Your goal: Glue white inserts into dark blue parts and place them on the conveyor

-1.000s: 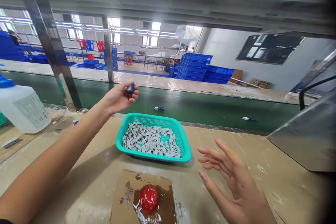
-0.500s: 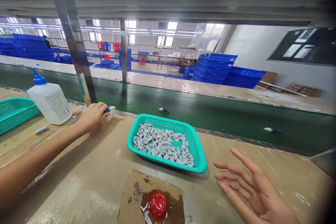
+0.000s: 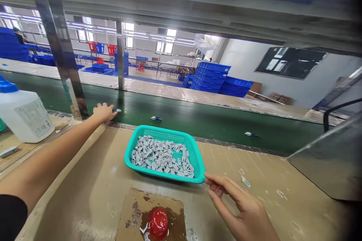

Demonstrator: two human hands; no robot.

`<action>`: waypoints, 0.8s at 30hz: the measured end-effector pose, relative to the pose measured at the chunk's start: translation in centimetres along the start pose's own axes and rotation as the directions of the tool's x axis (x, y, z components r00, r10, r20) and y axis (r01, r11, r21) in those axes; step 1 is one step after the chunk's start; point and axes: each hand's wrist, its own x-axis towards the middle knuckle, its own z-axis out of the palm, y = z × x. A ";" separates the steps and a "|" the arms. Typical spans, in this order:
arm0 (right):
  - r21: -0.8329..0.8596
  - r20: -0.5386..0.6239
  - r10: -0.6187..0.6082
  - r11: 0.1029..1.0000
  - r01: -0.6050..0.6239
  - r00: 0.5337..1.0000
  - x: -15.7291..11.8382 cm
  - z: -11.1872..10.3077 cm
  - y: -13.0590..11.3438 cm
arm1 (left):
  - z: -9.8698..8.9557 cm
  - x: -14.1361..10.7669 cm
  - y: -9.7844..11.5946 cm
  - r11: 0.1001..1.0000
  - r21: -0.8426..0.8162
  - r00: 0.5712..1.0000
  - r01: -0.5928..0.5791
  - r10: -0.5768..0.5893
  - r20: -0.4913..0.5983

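Note:
My left hand (image 3: 104, 113) reaches over the green conveyor belt (image 3: 198, 122), its fingers bent around a small blue-and-white part (image 3: 117, 110) that peeks out at the thumb side. The grip itself is mostly hidden. At the right corner of a teal plastic basket (image 3: 130, 163), my right hand (image 3: 240, 205) has its thumb and index finger apart, with nothing seen between them. Its index fingertip is at the rim; whether it touches I cannot tell. Many small grey plastic pieces (image 3: 161, 156) lie in the basket. Two similar blue-and-white parts, one nearer (image 3: 156, 118) and one farther right (image 3: 251, 134), rest on the belt.
A wet red dome-shaped thing (image 3: 158, 223) sits on a piece of cardboard (image 3: 126, 214) in front of the basket. At left stands a white bottle (image 3: 28, 116) with a blue cap. A metal post (image 3: 60, 56) rises beside my left hand. One loose grey piece (image 3: 246, 182) lies at right.
My left hand has reached farther out over the belt with the blue-and-white part. My right hand has moved left to the basket's corner, its fingers drawing closer together. The view has turned right.

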 end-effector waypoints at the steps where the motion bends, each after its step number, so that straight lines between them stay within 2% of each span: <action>1: -0.020 -0.014 -0.015 1.000 0.015 1.000 0.4 -0.2 -0.4 | 0.2 0.6 1.0 1.000 -0.010 1.000 0.014 -0.013 0.006; 3: -0.018 0.019 -0.038 0.999 0.038 0.999 1.8 -0.5 -1.4 | 0.8 1.5 3.5 0.998 -0.052 0.999 -0.038 0.039 0.017; 5: -0.015 0.145 -0.043 0.999 0.045 0.989 3.8 -0.4 -2.2 | 1.4 1.9 6.6 0.973 -0.125 0.979 -0.192 0.199 0.046; 7: -0.091 0.346 -0.018 0.994 0.053 0.938 6.0 0.4 -2.7 | 2.0 2.3 9.6 0.914 -0.209 0.923 -0.348 0.373 0.091; 8: -0.170 0.457 0.017 0.983 0.068 0.890 7.0 1.0 -2.7 | 2.2 2.4 10.9 0.882 -0.247 0.892 -0.402 0.438 0.115; 10: -0.253 0.533 0.072 0.964 0.078 0.843 8.7 2.4 -2.6 | 2.6 2.7 12.4 0.841 -0.307 0.850 -0.446 0.505 0.149; 11: -0.281 0.548 0.091 0.956 0.081 0.832 9.2 3.1 -2.4 | 2.7 2.9 12.7 0.834 -0.328 0.844 -0.444 0.512 0.158; 13: -0.311 0.552 0.111 0.947 0.081 0.826 10.0 4.1 -2.1 | 2.9 3.0 12.2 0.837 -0.365 0.859 -0.408 0.488 0.156; 16: -0.342 0.542 0.143 0.938 0.063 0.828 10.4 4.8 -1.9 | 2.7 2.4 10.1 0.837 -0.448 0.910 -0.315 0.401 0.108; 18: -0.357 0.521 0.167 0.933 0.036 0.837 10.7 5.0 -1.8 | 2.2 1.5 9.0 0.806 -0.539 0.943 -0.246 0.328 0.060; 21: -0.345 0.498 0.176 0.938 0.008 0.849 11.2 5.3 -1.7 | 0.6 -0.9 8.6 0.679 -0.715 0.970 -0.167 0.243 0.005; 24: -0.254 0.476 0.134 0.967 -0.010 0.869 11.4 5.2 -1.7 | -1.7 -4.3 9.9 0.489 -0.860 0.963 -0.145 0.269 -0.009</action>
